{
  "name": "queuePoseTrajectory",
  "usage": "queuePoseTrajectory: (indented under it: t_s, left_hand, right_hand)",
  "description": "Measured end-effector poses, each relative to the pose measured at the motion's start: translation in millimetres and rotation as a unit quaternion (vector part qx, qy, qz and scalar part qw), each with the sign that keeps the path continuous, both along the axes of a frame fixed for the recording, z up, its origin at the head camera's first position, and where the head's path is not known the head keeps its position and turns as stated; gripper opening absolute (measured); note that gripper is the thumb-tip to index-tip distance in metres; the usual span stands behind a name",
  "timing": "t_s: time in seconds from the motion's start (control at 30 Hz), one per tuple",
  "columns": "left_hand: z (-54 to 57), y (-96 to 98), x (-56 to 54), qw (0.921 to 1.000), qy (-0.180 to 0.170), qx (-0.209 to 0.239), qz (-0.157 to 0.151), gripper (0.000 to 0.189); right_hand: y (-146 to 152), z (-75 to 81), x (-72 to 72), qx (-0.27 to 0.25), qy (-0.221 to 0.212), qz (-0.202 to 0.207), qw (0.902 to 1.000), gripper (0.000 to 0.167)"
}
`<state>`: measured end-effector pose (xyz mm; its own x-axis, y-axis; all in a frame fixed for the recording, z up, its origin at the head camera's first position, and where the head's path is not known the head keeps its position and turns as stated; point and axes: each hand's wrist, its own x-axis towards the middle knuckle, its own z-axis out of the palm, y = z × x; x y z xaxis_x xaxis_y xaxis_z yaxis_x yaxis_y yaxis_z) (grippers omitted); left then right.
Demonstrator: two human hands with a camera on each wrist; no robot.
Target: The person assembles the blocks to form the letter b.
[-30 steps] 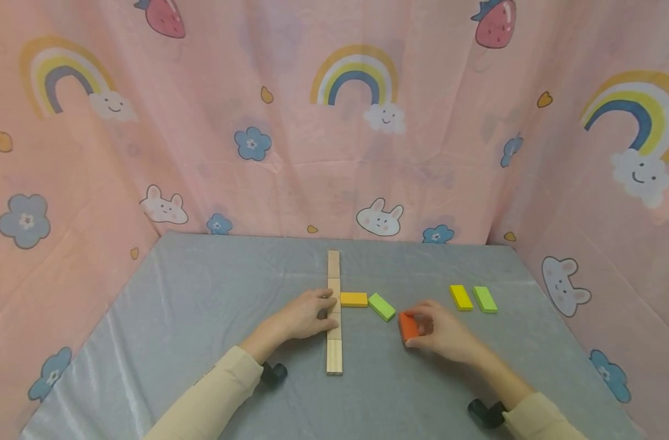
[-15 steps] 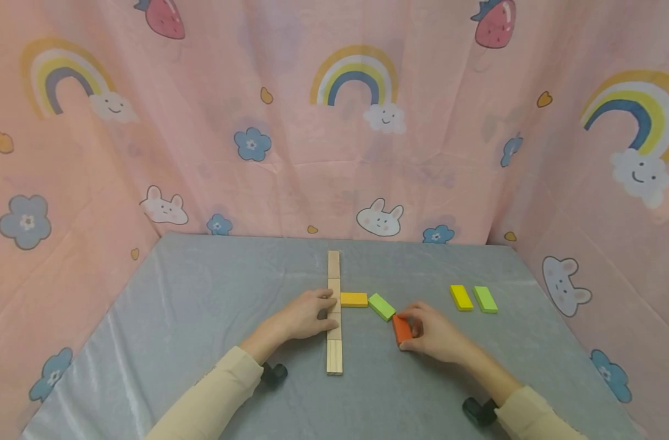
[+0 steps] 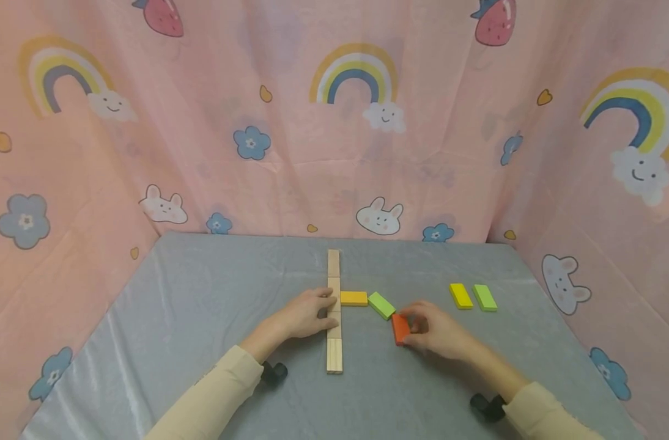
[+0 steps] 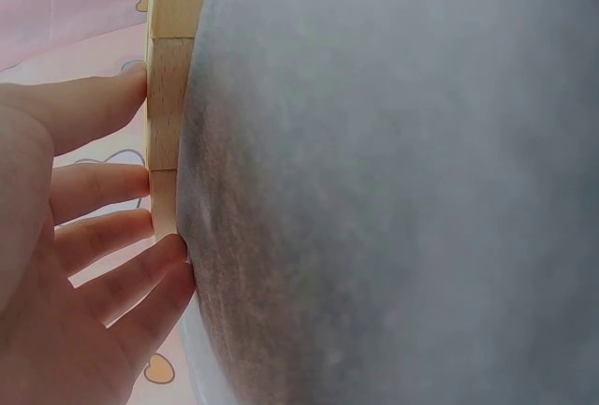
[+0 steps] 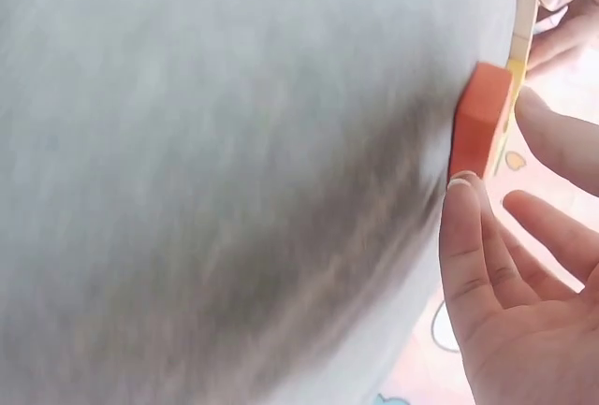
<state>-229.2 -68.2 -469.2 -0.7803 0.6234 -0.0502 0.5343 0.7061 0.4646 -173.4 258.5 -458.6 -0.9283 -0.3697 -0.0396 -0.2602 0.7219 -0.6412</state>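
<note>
Flat wooden blocks lie end to end in a plain row (image 3: 334,355). My left hand (image 3: 304,315) rests its fingertips and thumb on that row, fingers spread, as the left wrist view also shows along the wooden blocks (image 4: 170,104). An orange block (image 3: 353,299) meets the row's right side. A light green block (image 3: 381,305) slants off its far end, and a red block (image 3: 400,330) angles down from there. My right hand (image 3: 441,333) is at the red block's right side. In the right wrist view its fingertips touch one end of the red block (image 5: 479,120), with the thumb slightly apart.
A yellow block (image 3: 461,296) and another light green block (image 3: 485,297) lie side by side at the right. Grey cloth (image 3: 230,269) covers the table. A pink patterned curtain (image 3: 312,165) stands behind it and at both sides.
The red block has moved left until its upper corner meets the green block's end. My right hand moved left with it, then eased slightly right and loosened. My left hand stays in place.
</note>
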Motion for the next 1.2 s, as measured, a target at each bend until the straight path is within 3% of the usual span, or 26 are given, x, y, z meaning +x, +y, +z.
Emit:
queuePoseTrajectory:
  t_s: [0.3, 0.53, 0.7, 1.2]
  left_hand:
    - [1.5, 0.2, 0.0, 1.0000, -0.001, -0.002, -0.001, 0.058]
    - [2.4, 0.7, -0.3, 1.0000, -0.002, -0.003, -0.002, 0.059]
    - [2.3, 0.0, -0.3, 1.0000, -0.006, -0.003, -0.002, 0.059]
    - [4.4, 0.2, 1.2, 1.0000, -0.002, -0.002, -0.002, 0.059]
  right_hand:
    - [27.2, 11.6, 1.4, 0.011, 0.045, 0.017, 0.9988, 0.038]
    - [51.4, 21.7, -0.8, 0.054, 0.081, -0.018, 0.9951, 0.031]
    - [68.6, 25.1, -5.6, 0.057, 0.106, -0.047, 0.9916, 0.028]
    - [112.9, 16.4, -20.8, 0.094, 0.073, -0.136, 0.9835, 0.039]
